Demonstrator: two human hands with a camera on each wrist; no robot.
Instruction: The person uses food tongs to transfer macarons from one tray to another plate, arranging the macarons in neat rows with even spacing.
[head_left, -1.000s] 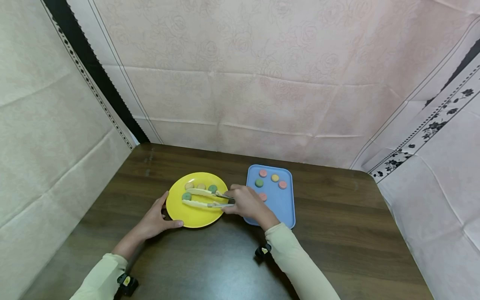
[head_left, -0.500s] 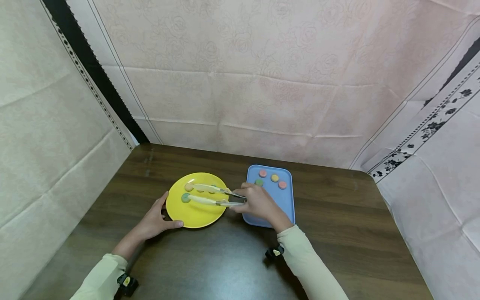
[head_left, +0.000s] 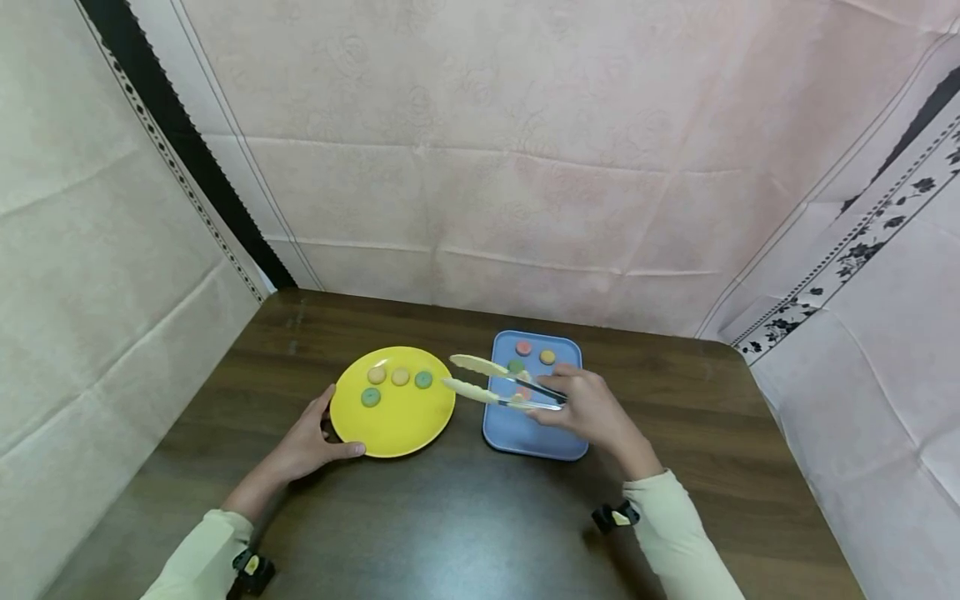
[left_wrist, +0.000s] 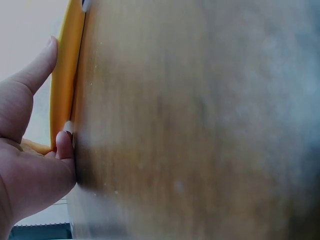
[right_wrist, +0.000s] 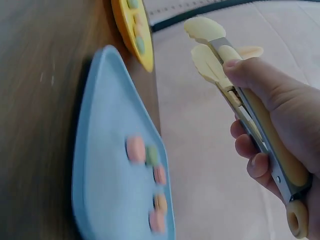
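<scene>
My left hand point(head_left: 311, 437) holds the rim of the yellow plate point(head_left: 397, 429), thumb over the edge and fingers at its side. On the plate lie two green round pieces point(head_left: 371, 397) and two pale yellow ones point(head_left: 401, 377), macaron-like. Above the blue tray point(head_left: 536, 442), my right hand point(head_left: 592, 408) grips tongs point(right_wrist: 252, 117) with cream tips. Their tips are spread apart, with nothing between them, and point toward the plate. The tray bears several pink pieces point(right_wrist: 135, 149), a green one point(head_left: 516, 366) and a yellow one point(head_left: 547, 357); the tongs and hand partly cover some.
The plate and tray stand side by side on a dark wooden table point(head_left: 420, 517), a narrow gap between them. Pale patterned cloth point(head_left: 480, 208) hangs behind the table and along both sides.
My right hand has drawn the tongs to the right, off the plate and over the tray. The green piece between the tongs' tips earlier stays on the plate. The left hand keeps its place.
</scene>
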